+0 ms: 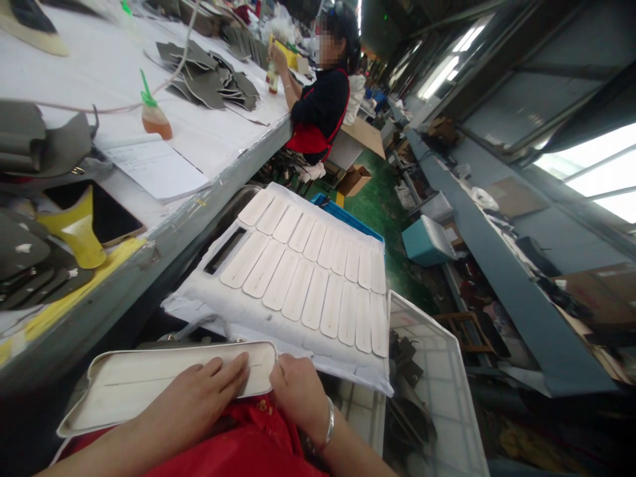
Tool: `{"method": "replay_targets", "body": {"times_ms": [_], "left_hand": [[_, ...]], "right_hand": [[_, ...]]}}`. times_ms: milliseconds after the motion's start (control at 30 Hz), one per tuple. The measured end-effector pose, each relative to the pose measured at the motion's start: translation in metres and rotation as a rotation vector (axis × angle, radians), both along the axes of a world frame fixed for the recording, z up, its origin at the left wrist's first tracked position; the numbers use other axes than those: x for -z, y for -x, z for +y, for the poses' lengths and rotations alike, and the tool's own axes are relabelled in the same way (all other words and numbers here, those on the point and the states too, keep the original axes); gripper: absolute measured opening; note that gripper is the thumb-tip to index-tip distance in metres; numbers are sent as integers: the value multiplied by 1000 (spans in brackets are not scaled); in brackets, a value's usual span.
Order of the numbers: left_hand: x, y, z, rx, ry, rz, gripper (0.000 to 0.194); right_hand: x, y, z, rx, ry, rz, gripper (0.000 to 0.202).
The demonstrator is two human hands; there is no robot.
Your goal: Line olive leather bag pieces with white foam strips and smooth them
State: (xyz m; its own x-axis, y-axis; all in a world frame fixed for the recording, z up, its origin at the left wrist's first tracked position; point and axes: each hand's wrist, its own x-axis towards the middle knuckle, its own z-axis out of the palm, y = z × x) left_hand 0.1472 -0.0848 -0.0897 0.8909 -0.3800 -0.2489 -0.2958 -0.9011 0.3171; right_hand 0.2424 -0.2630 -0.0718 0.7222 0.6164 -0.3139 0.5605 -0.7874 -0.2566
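1. Green floor (380, 172) shows beyond a cloth-covered board (196, 295), where thin, round-ended cream strips (298, 288) lie in 2 rows.
2. Our long cream panel (134, 377), smooth-faced with a raised rim, lies over our red apron (248, 444).
3. Our left hand (196, 391) rests flat on it, fingers extended; ideally, we press evenly.
4. Our right hand (303, 391) pinches its end edge; gentle pressure should avoid creasing.

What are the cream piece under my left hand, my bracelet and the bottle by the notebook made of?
Cream piece: perhaps leather or synthetic, matte, with a curled rim. Bracelet: likely polished metal, silvery and glinting. Bottle: probably translucent plastic; amber liquid shows through.
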Motion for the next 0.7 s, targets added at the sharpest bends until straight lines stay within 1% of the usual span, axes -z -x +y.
{"method": "replay_targets", "body": {"times_ms": [67, 100, 133, 167, 267, 300, 333, 400, 467, 533, 600, 667, 700], "left_hand": [[-2, -1, 0, -9, 4, 4, 54], [-3, -1, 0, -16, 8, 8, 55], [-4, -1, 0, -19, 11, 11, 56], [-5, -1, 0, -20, 14, 16, 57], [-7, 0, -1, -18, 16, 33, 58], [-7, 0, -2, -22, 18, 37, 57], [-8, 0, -2, -31, 20, 43, 57], [-9, -1, -1, -52, 24, 58, 58], [-12, -1, 1, -71, 25, 71, 58], [-13, 2, 4, -82, 28, 66, 58], [-12, 8, 5, -77, 29, 35, 57], [-7, 11, 0, -58, 34, -29, 56], [-2, 8, -6, -63, 42, -81, 54]], "right_hand": [[2, 1, -2, 22, -38, 7, 24], [3, -1, -3, 30, -67, 44, 25], [4, -3, -5, 47, -108, 128, 25], [5, -6, -8, 86, -163, 275, 27], [11, -18, -16, 312, -369, 931, 31], [13, -21, -18, 384, -426, 1109, 33], [16, -24, -19, 431, -465, 1223, 36], [20, -28, -19, 448, -486, 1293, 42], [21, -31, -13, 429, -447, 1303, 44], [19, -34, -6, 399, -394, 1314, 42], [11, -36, 0, 375, -354, 1312, 38], [-5, -35, 2, 377, -335, 1283, 33], [-14, -33, 2, 395, -332, 1255, 32]]}}
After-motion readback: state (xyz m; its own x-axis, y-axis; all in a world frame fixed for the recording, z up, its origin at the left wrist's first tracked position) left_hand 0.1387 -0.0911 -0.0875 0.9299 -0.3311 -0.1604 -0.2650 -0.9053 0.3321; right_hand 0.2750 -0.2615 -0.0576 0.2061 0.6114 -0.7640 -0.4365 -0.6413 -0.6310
